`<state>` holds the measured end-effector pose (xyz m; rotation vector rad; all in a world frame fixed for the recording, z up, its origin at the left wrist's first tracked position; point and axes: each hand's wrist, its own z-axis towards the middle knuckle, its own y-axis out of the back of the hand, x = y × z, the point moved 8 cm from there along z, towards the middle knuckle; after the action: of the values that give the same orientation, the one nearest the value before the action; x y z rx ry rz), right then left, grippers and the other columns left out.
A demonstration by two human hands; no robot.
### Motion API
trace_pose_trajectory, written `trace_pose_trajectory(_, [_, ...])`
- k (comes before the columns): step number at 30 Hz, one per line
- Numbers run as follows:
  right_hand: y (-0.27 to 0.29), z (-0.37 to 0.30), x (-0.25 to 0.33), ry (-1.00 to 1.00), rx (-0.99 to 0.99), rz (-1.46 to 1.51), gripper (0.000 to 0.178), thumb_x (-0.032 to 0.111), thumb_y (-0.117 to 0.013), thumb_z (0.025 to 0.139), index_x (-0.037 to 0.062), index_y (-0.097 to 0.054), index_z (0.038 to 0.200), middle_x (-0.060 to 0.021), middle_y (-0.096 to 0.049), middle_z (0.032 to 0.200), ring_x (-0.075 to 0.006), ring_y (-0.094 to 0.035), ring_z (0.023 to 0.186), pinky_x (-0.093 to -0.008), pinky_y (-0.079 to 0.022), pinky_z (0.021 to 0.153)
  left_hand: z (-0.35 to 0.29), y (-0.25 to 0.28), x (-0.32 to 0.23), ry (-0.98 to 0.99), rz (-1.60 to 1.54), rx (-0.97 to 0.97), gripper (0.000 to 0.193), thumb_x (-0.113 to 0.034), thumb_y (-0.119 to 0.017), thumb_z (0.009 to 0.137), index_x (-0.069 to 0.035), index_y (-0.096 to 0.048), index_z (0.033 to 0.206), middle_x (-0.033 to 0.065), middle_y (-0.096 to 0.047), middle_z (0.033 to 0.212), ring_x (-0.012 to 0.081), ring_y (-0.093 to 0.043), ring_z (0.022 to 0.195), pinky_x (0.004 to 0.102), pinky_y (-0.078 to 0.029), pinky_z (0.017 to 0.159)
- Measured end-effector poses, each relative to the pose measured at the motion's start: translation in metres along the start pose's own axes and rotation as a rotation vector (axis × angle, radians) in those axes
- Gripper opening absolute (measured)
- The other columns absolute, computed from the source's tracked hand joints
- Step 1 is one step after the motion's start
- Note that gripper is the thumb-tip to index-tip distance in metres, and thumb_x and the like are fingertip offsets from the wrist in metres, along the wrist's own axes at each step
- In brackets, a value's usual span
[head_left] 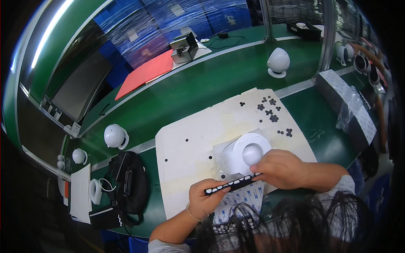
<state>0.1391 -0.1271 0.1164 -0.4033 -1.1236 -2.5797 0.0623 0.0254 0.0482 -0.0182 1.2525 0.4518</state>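
A narrow black strip with a row of white round spots (pixel 236 184) is held across in front of me. My left hand (pixel 206 197) pinches its left end between thumb and fingers. Closed at the other end is my right hand (pixel 282 169), its thumb and fingertips on the strip. Just beyond the strip, a white rounded plastic device (pixel 238 157) lies on a pale board (pixel 185 160), a ring-shaped part with a round hollow facing up. Under my hands is a white sheet with blue print (pixel 244 201); hair covers part of it.
Small black round pads (pixel 274 118) lie in clusters at the board's far right, with a few single ones at left. White camera-like devices (pixel 278 62) stand on the green bench. A black bag (pixel 128 185) sits left; a long box (pixel 346 109) lies right.
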Motion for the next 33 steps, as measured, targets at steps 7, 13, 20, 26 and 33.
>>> trace_pose_trajectory(7, [-0.003, 0.002, -0.014, -0.049, 0.046, 0.073, 0.024, 0.011, -0.066, 0.067, 0.0108, -0.060, 0.090, -0.0026, -0.057, 0.082, -0.0206, -0.056, 0.075, -0.0313, -0.044, 0.064, 0.004, 0.001, -0.008, -0.069, 0.092, -0.017, 0.012, -0.004, -0.070, 0.068, -0.001, -0.060, 0.073, 0.0084, -0.061, 0.066, 0.0127, -0.056, 0.056, 0.0229, -0.044, 0.051])
trace_pose_trajectory(13, [0.025, 0.010, 0.011, 0.219, -0.045, -0.042, 0.019, 0.009, -0.066, 0.065, 0.0119, -0.062, 0.083, -0.0025, -0.058, 0.092, -0.0204, -0.055, 0.088, -0.0312, -0.042, 0.071, 0.001, 0.007, -0.003, 0.014, 0.155, -0.065, 0.014, -0.006, -0.071, 0.067, -0.001, -0.060, 0.074, 0.0087, -0.060, 0.063, 0.0140, -0.056, 0.052, 0.0231, -0.044, 0.050])
trace_pose_trajectory(20, [0.014, 0.008, 0.000, 0.106, 0.159, -0.110, 0.035, 0.008, -0.066, 0.065, 0.0130, -0.056, 0.099, -0.0028, -0.055, 0.083, -0.0212, -0.054, 0.082, -0.0326, -0.038, 0.069, 0.000, 0.006, -0.002, 0.022, 0.131, -0.050, 0.014, -0.007, -0.071, 0.067, -0.001, -0.060, 0.073, 0.0081, -0.059, 0.061, 0.0136, -0.054, 0.050, 0.0233, -0.042, 0.048])
trace_pose_trajectory(26, [0.029, 0.010, -0.001, 0.091, -0.175, 0.298, 0.039, 0.006, -0.064, 0.067, 0.0088, -0.052, 0.105, -0.0070, -0.056, 0.085, -0.0234, -0.054, 0.077, -0.0340, -0.040, 0.068, 0.001, -0.001, -0.006, 0.108, 0.209, 0.009, 0.014, -0.009, -0.071, 0.068, -0.002, -0.059, 0.071, 0.0081, -0.058, 0.061, 0.0151, -0.054, 0.050, 0.0241, -0.042, 0.048])
trace_pose_trajectory(33, [-0.016, 0.013, 0.015, 0.146, 0.211, 0.333, 0.049, 0.002, -0.063, 0.068, 0.0080, -0.049, 0.115, -0.0088, -0.056, 0.093, -0.0250, -0.053, 0.084, -0.0330, -0.042, 0.068, 0.001, -0.009, -0.011, -0.023, 0.183, 0.043, 0.014, -0.011, -0.071, 0.068, -0.003, -0.060, 0.072, 0.0079, -0.058, 0.063, 0.0177, -0.055, 0.051, 0.0251, -0.042, 0.048])
